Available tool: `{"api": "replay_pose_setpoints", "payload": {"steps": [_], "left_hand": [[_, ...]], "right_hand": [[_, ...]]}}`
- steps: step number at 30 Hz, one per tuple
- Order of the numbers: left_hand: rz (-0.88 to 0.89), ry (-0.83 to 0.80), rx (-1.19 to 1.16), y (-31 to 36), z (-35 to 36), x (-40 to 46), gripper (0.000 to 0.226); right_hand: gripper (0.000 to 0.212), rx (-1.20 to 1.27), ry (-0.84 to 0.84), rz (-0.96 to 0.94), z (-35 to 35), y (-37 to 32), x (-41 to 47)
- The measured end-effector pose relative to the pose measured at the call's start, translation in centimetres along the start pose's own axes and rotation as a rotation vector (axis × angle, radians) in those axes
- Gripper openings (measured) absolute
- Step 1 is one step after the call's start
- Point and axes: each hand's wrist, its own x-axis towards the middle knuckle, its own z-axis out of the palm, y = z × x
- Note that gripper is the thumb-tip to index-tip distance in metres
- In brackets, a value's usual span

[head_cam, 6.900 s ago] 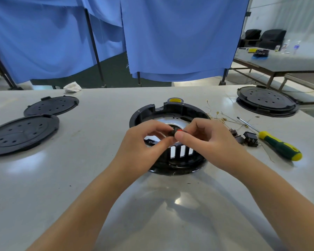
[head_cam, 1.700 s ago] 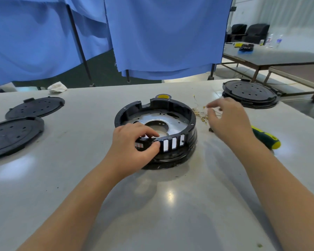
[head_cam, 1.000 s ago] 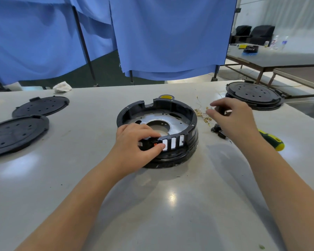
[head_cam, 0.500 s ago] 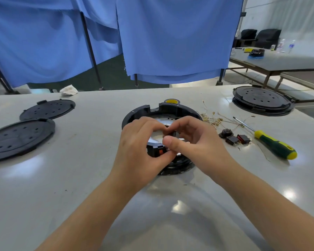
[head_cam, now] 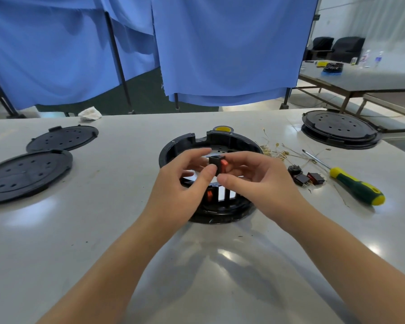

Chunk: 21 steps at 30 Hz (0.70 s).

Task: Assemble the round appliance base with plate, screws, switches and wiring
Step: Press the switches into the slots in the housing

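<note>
Switch (head_cam: 216, 165), black body with red rocker, is pinched between both my hands at frame centre, held above the base (head_cam: 211, 183) and not touching it. My left hand (head_cam: 185, 183) pinches it with the thumb against its near face; my right hand (head_cam: 255, 181) grips its right side, rocker facing right. One red switch already sits in a slot in the base's near wall, below my hands; the neighbouring slots show open. Risks, as I judge them: the two-handed pinch is light, so the switch could drop into the base. Pushing it in the wrong way round or tilted could jam the clips. Pressing without steadying the base could slide it on the glossy table (head_cam: 56, 253). Right of centre lie spare switches (head_cam: 309, 178), loose wires (head_cam: 278, 153) and a screwdriver (head_cam: 355, 188); an elbow sweep could scatter them.
</note>
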Motion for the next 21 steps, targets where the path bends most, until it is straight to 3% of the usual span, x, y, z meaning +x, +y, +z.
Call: {"api": "replay_pose_setpoints", "payload": {"steps": [6, 21], "left_hand": [[0.065, -0.064, 0.087, -0.04, -0.15, -0.15, 0.03], [-0.005, -0.174, 0.06, -0.87, -0.5, 0.13, 0.027]], "right_hand": [[0.03, -0.094, -0.005, -0.056, 0.02, 0.49, -0.15], [0.039, -0.273, -0.148, -0.084, -0.82, 0.64, 0.15]]}}
